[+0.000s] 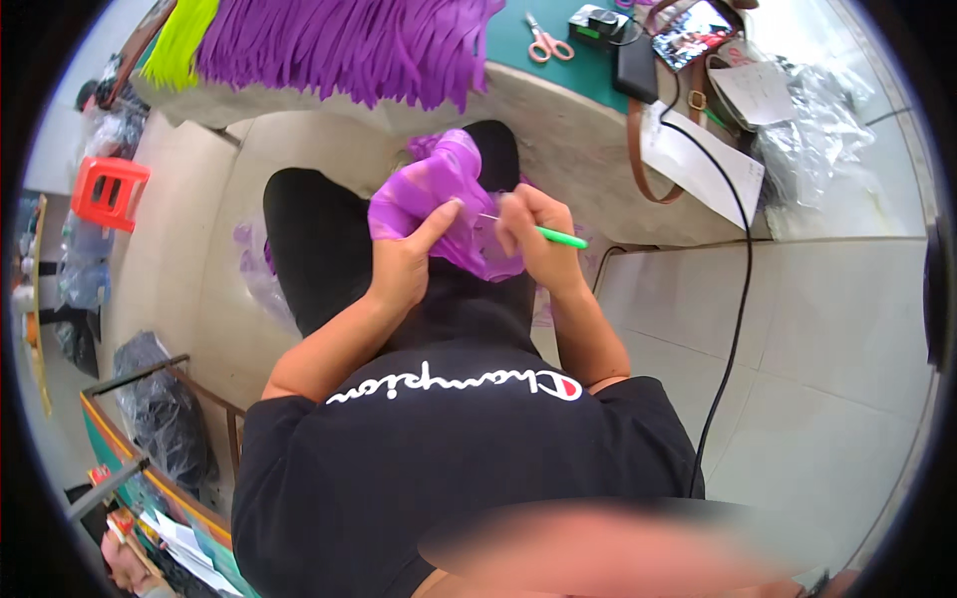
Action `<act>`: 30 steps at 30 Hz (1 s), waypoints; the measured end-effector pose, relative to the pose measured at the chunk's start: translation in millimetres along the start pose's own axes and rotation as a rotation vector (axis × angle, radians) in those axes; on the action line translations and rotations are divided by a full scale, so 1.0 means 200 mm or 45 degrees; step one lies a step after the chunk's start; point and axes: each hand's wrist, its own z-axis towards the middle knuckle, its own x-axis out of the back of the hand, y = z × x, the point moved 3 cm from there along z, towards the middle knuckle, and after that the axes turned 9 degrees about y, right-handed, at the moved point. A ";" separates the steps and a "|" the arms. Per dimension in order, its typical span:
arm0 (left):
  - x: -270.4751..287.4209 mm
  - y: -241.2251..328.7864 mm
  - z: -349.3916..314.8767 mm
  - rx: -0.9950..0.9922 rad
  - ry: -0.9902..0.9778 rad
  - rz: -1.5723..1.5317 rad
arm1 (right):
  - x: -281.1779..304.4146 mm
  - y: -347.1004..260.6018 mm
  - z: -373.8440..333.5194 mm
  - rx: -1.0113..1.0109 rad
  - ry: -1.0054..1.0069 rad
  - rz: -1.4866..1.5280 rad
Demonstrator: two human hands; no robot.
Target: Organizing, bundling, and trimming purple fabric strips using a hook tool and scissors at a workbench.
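Over my lap lies a sheer purple mesh fabric [409,196], bunched up and draped across my thighs. My left hand [404,261] is closed on its near left side, thumb pressed on top. My right hand [543,239] pinches a thin tool with a bright green handle [562,238], like a crochet hook; its slim metal shaft points left over the fabric. The fingers of this hand are slightly blurred, and the tool's tip is too small to make out.
Purple strands [339,45] and lime-green strands [182,40] hang over the table's front edge. Pink-handled scissors [546,45], a phone [695,35] and a black power bank [635,70] lie on the tabletop. A black cable [743,249] runs down at right. A red stool [110,192] stands left.
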 end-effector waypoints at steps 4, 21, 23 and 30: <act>-0.03 0.03 -0.01 0.226 -0.009 -0.216 | 0.07 0.01 0.02 0.237 0.341 0.281; -0.03 -0.02 -0.03 0.092 -0.039 0.206 | -0.08 -0.05 0.03 0.289 0.233 0.108; 0.00 -0.06 -0.01 0.325 -0.063 -0.027 | -0.06 0.00 0.06 0.266 0.238 0.153; -0.02 -0.04 0.00 0.321 -0.109 -0.126 | -0.04 0.01 0.06 0.099 0.245 0.141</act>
